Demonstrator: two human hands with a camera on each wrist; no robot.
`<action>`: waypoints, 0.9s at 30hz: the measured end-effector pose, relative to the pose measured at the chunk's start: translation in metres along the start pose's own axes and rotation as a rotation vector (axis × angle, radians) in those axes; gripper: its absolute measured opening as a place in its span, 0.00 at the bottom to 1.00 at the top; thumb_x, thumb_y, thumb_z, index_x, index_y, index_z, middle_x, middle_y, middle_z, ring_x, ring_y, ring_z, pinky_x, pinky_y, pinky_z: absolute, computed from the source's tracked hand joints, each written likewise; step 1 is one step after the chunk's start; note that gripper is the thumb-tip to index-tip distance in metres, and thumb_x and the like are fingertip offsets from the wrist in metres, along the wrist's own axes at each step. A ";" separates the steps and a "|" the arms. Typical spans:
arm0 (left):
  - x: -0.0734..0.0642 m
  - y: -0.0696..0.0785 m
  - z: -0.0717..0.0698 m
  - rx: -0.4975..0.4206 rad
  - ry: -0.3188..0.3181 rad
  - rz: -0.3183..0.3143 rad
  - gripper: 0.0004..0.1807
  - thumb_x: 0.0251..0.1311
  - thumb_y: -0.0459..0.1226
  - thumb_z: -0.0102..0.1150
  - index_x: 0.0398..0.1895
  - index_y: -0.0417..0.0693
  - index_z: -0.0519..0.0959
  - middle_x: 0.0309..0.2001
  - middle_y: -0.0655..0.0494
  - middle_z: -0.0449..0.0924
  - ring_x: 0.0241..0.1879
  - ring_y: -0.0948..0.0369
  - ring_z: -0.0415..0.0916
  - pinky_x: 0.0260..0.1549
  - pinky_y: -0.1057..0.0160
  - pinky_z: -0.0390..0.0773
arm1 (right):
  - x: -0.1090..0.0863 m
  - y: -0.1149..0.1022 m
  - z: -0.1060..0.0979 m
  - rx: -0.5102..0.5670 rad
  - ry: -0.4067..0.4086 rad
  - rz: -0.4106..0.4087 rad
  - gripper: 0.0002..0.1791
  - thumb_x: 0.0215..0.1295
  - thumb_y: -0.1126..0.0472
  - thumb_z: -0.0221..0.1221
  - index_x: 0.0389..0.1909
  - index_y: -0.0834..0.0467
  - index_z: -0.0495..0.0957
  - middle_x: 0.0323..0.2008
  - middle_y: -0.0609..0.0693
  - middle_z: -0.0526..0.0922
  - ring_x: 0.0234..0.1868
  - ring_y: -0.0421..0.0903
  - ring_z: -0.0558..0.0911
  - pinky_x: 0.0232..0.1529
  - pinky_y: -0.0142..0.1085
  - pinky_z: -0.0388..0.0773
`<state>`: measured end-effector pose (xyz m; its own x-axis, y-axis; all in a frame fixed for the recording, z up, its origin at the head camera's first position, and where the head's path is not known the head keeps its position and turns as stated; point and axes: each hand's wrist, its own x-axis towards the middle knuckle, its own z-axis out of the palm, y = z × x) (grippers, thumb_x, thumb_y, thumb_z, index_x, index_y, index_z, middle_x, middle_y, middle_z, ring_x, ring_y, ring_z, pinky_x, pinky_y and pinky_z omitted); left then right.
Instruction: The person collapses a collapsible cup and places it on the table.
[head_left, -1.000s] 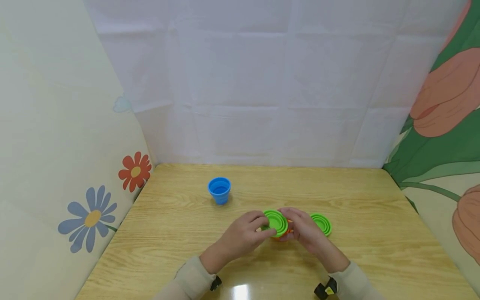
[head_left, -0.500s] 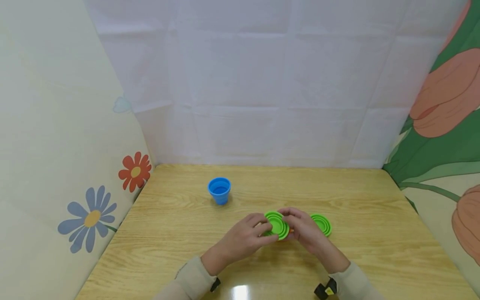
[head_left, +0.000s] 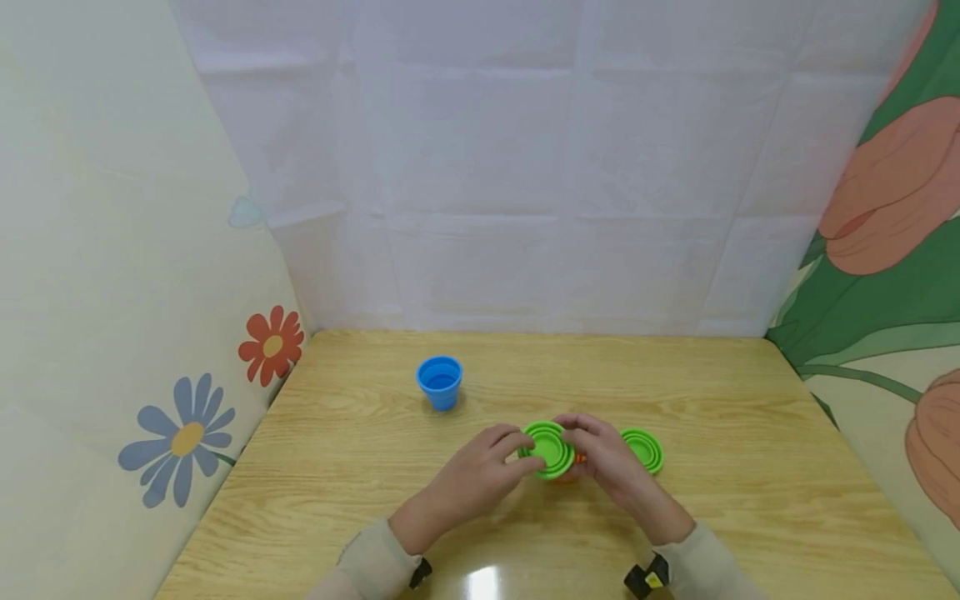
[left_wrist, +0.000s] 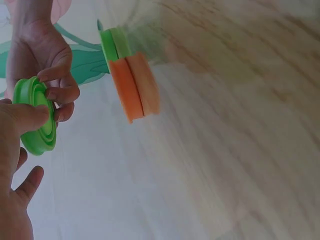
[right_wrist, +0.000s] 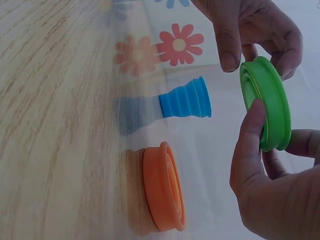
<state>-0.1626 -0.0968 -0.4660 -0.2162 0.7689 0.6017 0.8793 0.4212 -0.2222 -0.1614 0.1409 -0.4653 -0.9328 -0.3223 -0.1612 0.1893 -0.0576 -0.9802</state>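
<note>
A green collapsible cup (head_left: pixel 548 450), folded flat, is held above the table between both hands. My right hand (right_wrist: pixel 285 195) pinches its lower rim between thumb and fingers in the right wrist view. My left hand (head_left: pixel 476 475) is at the cup's left side, thumb and fingers spread around the rim; a gap shows there in the right wrist view. A flattened orange collapsible cup (right_wrist: pixel 162 190) lies on the table below, mostly hidden in the head view. A second flattened green collapsible cup (head_left: pixel 643 451) lies beside the right hand.
An expanded blue collapsible cup (head_left: pixel 440 382) stands upright farther back on the wooden table (head_left: pixel 360 467). A white cloth (head_left: pixel 465 167) hangs behind the table, with flower-patterned panels on both sides.
The held green cup shifts slightly left and turns a little. My left hand's thumb and fingers loosen from its rim, while my right hand stays nearly in place.
</note>
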 end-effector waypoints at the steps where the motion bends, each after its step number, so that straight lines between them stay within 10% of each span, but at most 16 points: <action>1: -0.001 -0.001 0.000 -0.013 -0.010 -0.025 0.21 0.50 0.32 0.76 0.48 0.55 0.84 0.49 0.54 0.79 0.51 0.57 0.76 0.55 0.64 0.79 | 0.001 0.000 0.000 0.000 0.007 0.003 0.21 0.75 0.61 0.51 0.63 0.68 0.71 0.47 0.54 0.81 0.39 0.44 0.82 0.39 0.39 0.85; 8: -0.011 -0.004 -0.002 -0.296 -0.056 -0.294 0.29 0.50 0.40 0.79 0.56 0.48 0.78 0.57 0.50 0.73 0.57 0.54 0.71 0.55 0.57 0.80 | 0.006 0.003 0.004 0.018 0.035 0.009 0.20 0.74 0.61 0.52 0.62 0.67 0.72 0.47 0.54 0.82 0.39 0.44 0.83 0.38 0.39 0.84; 16: -0.016 -0.006 -0.003 -0.827 -0.021 -0.705 0.26 0.63 0.33 0.67 0.62 0.41 0.70 0.60 0.44 0.66 0.56 0.48 0.72 0.51 0.56 0.84 | 0.010 0.005 0.009 0.036 0.064 0.014 0.21 0.72 0.61 0.54 0.62 0.68 0.72 0.47 0.55 0.81 0.38 0.45 0.84 0.36 0.38 0.85; 27: -0.021 -0.007 0.000 -1.104 -0.021 -1.032 0.24 0.71 0.32 0.57 0.66 0.34 0.66 0.60 0.36 0.69 0.54 0.48 0.76 0.48 0.59 0.84 | 0.017 0.008 0.019 0.065 0.097 0.020 0.21 0.72 0.62 0.55 0.62 0.67 0.73 0.47 0.55 0.82 0.39 0.44 0.84 0.39 0.41 0.85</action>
<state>-0.1639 -0.1162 -0.4772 -0.9173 0.3808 0.1168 0.2086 0.2096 0.9553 -0.1704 0.1168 -0.4737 -0.9533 -0.2314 -0.1943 0.2249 -0.1141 -0.9677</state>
